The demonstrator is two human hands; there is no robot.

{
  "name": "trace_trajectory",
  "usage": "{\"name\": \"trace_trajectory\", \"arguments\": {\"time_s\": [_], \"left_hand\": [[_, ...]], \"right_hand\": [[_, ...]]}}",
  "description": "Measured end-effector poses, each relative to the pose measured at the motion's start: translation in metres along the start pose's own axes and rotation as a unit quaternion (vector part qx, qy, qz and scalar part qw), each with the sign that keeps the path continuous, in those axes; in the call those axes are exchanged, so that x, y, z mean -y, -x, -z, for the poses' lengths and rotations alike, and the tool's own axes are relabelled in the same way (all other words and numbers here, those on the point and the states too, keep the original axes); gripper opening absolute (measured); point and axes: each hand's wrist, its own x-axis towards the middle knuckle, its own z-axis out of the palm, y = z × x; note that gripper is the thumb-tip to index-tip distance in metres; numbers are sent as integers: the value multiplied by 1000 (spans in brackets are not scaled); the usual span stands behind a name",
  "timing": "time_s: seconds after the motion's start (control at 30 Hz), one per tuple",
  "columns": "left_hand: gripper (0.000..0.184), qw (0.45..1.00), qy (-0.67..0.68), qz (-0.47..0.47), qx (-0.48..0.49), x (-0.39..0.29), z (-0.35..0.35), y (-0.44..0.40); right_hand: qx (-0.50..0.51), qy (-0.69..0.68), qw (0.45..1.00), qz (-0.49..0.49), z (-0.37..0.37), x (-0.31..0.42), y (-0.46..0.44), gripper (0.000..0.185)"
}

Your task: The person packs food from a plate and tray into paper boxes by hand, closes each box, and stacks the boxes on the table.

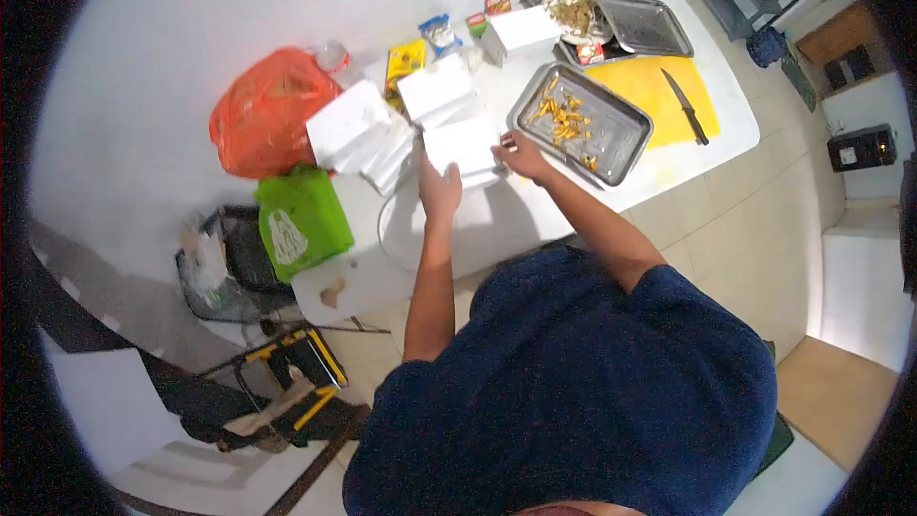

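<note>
Between my two hands is a white box (462,145), seen from above at the table's near side. My left hand (440,189) grips its left side, the thumb in front and the other fingers partly hidden. At the right edge, my right hand (521,155) has its fingers curled against the box. Another white box (436,94) stands just behind it, and several more white boxes (349,124) are stacked to the left. A dark baking tray (633,115) with yellow-brown fried strips (565,119) lies right of my right hand.
A knife (684,107) rests on a yellow cutting board (709,86). Further back are a plate of food (573,17), another dark tray (659,27) and small packets (439,33). An orange plastic bag (263,119) and a green bag (304,220) sit at the left.
</note>
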Motion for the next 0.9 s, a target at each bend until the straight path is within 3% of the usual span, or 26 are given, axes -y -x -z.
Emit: {"name": "trace_trajectory", "arguments": {"time_s": [0.17,0.27,0.43,0.53,0.57,0.7,0.73,0.9], "left_hand": [[67,991,-115,44,58,-66,-10,9],[68,997,-49,-37,36,-73,-43,6],[66,993,29,-91,63,-113,-96,-22],[66,993,40,-82,71,-138,-132,-63],[66,993,39,-83,67,-143,-139,-73],[67,994,34,-87,52,-150,-160,-120],[67,994,33,-88,50,-149,-164,-132],[70,995,17,-94,29,-152,-187,-184]], "right_hand": [[75,-163,981,-79,39,1,-9,56],[61,-250,959,-118,78,7,-15,51],[-21,-221,973,-67,145,10,-36,40],[-66,-190,979,20,177,7,-71,40],[-66,-189,980,-22,185,19,-75,41],[-81,-194,975,70,188,1,-135,43],[-120,-136,973,146,188,6,-144,44],[-148,-23,984,94,200,37,-186,49]]}}
